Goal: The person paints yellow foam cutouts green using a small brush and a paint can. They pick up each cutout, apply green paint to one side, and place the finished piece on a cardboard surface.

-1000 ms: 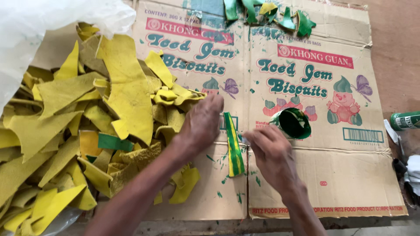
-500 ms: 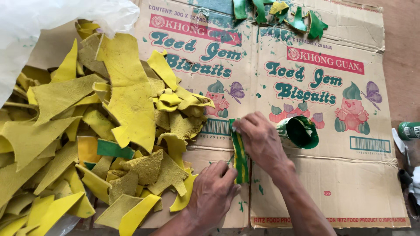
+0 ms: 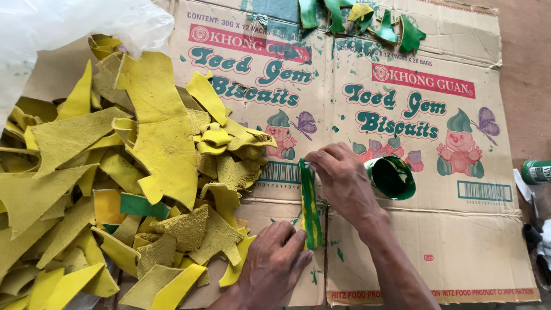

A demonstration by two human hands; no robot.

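A narrow yellow strip streaked with green paint (image 3: 310,201) lies upright on the flattened cardboard box (image 3: 459,241). My left hand (image 3: 275,265) presses its fingertips on the strip's lower end. My right hand (image 3: 344,183) is at the strip's top end, with something small and pale pinched in its fingertips; I cannot make out what it is. A round cup of green paint (image 3: 395,178) stands just right of my right hand.
A big heap of yellow scraps (image 3: 155,149) covers the left side, with one green piece (image 3: 140,205) among them. Several green-painted pieces (image 3: 396,28) lie at the top edge. A white plastic bag (image 3: 69,28) is at top left. A green bottle (image 3: 536,171) lies at right.
My left hand left the scrap heap and came down onto the strip's lower end. My right hand moved from beside the paint cup to the strip's top end.
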